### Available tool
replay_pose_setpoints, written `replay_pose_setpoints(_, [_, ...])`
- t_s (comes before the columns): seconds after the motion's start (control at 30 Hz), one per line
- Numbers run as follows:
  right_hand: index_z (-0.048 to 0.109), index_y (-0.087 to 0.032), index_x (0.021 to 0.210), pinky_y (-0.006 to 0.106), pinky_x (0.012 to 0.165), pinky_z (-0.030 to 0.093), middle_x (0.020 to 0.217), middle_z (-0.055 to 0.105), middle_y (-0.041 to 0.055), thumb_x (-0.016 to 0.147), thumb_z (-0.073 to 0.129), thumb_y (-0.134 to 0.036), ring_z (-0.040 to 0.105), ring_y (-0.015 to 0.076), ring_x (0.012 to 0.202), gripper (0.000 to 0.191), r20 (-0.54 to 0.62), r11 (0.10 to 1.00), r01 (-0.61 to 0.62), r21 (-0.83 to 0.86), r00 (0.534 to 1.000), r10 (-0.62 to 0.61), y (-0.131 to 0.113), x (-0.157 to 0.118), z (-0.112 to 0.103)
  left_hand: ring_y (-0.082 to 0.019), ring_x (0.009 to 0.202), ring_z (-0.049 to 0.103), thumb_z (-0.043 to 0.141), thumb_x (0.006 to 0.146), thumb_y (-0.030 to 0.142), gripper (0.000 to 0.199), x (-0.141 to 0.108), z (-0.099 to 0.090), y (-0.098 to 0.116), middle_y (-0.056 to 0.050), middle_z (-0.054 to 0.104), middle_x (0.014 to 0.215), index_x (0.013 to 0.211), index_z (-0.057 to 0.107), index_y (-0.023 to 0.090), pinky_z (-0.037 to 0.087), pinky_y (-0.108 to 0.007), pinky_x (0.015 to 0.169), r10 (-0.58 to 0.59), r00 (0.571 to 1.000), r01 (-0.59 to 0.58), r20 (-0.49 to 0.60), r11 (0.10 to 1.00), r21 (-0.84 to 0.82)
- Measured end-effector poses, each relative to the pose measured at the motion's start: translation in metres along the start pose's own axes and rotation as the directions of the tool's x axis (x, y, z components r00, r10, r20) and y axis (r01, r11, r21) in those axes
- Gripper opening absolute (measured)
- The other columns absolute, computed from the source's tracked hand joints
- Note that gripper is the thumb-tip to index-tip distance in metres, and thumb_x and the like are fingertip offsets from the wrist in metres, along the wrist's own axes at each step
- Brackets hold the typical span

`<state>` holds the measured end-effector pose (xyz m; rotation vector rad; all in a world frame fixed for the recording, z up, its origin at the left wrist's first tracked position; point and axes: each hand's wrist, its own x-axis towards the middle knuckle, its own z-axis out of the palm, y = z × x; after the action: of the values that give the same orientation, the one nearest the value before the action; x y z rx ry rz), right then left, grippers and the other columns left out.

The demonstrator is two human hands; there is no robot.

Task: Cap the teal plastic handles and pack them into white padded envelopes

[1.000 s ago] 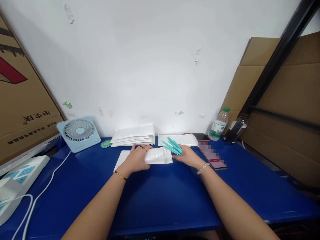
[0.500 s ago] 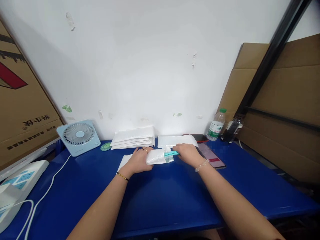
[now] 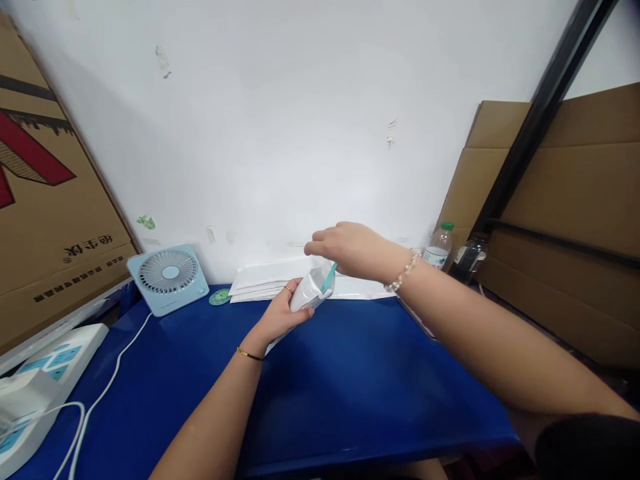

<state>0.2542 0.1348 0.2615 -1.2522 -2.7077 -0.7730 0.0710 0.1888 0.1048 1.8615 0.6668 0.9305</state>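
Head view: I see envelopes (image 3: 260, 281) stacked far, left of centre; nearer, the left hand (image 3: 281, 313) closed round a tilted packet (image 3: 304, 297), mouth open; a teal strip (image 3: 329, 277) apparently only partly inside; rightmost, the right hand (image 3: 354, 251), fingers bent, hold unclear to me.

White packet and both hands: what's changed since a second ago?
The left hand has tilted the white packet open-end up. The right hand has risen above it; the turquoise strips, outside before, now reach into its opening. The fan and envelope stack stayed put.
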Motion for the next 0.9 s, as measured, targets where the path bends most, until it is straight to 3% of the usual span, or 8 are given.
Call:
replay_pose_setpoints(0.17, [0.060,-0.020,0.105,0.024,0.064,0.038,0.093,0.062,0.0007,0.074,0.058,-0.005,0.057,0.0126,0.074,0.034,-0.083,0.947,-0.017,0.319,0.996,0.046,0.013,-0.008,-0.006,-0.022,0.100,0.053,0.068,0.069,0.036,0.063,-0.003,-0.001,0.002,-0.006,0.058,0.112,0.126,0.045,0.020,0.041,-0.032,0.087,0.008,1.000,-0.005,0.028,0.994,-0.110])
replay_pose_setpoints(0.4, [0.064,-0.020,0.100,0.026,0.070,0.042,0.092,0.063,0.0018,0.070,0.065,-0.008,0.057,0.0155,0.082,0.032,0.020,0.914,0.024,0.405,0.999,-0.035,0.005,-0.004,-0.009,-0.024,0.105,0.051,0.070,0.069,0.038,0.071,-0.006,0.001,0.003,-0.007,0.055,0.119,0.132,0.042,0.021,0.040,-0.035,0.090,0.021,0.994,-0.002,0.108,0.985,-0.173])
replay_pose_setpoints(0.53, [0.065,-0.021,0.100,0.028,0.077,0.044,0.101,0.063,0.0012,0.071,0.067,-0.018,0.057,0.0157,0.087,0.029,0.009,0.814,0.069,0.576,0.996,-0.090,0.011,-0.010,-0.006,-0.027,0.110,0.050,0.068,0.069,0.042,0.075,-0.008,-0.002,0.000,-0.010,0.054,0.122,0.134,0.040,0.020,0.038,-0.039,0.095,0.003,0.991,0.031,0.136,0.967,-0.252])
replay_pose_setpoints(0.67, [0.068,-0.020,0.090,0.030,0.079,0.045,0.092,0.067,0.0020,0.076,0.064,-0.028,0.060,0.0169,0.085,0.017,0.025,0.676,-0.024,0.736,1.000,0.008,0.003,-0.034,0.001,-0.029,0.118,0.047,0.068,0.068,0.045,0.083,-0.010,-0.006,0.007,-0.011,0.051,0.128,0.139,0.035,0.019,0.036,-0.040,0.099,0.025,0.962,0.044,0.271,0.968,-0.248])
replay_pose_setpoints(0.73, [0.069,-0.021,0.090,0.031,0.078,0.046,0.090,0.068,0.0026,0.076,0.065,-0.031,0.061,0.0177,0.083,0.018,0.047,0.588,-0.041,0.808,0.999,0.005,-0.015,-0.056,0.004,-0.029,0.123,0.043,0.074,0.061,0.040,0.092,-0.010,-0.009,0.014,-0.010,0.047,0.135,0.141,0.033,0.023,0.034,-0.040,0.101,0.079,0.924,-0.011,0.374,0.984,-0.180])
replay_pose_setpoints(0.83, [0.070,-0.022,0.087,0.030,0.081,0.045,0.083,0.069,0.0029,0.080,0.064,-0.030,0.061,0.0164,0.079,0.012,0.062,0.493,0.002,0.870,0.992,-0.114,-0.051,-0.092,0.017,-0.029,0.127,0.040,0.083,0.049,0.031,0.102,-0.012,-0.013,0.022,-0.008,0.045,0.139,0.140,0.036,0.027,0.034,-0.038,0.103,0.102,0.789,-0.091,0.606,0.995,-0.049])
replay_pose_setpoints(0.9, [0.069,-0.022,0.088,0.030,0.082,0.044,0.082,0.069,0.0030,0.084,0.060,-0.028,0.061,0.0162,0.081,0.011,0.089,0.499,-0.009,0.867,0.987,-0.136,-0.074,-0.112,0.036,-0.027,0.121,0.048,0.084,0.047,0.031,0.097,-0.012,-0.012,0.019,-0.006,0.053,0.132,0.135,0.043,0.028,0.039,-0.036,0.099,0.045,0.716,-0.096,0.697,0.995,0.034])
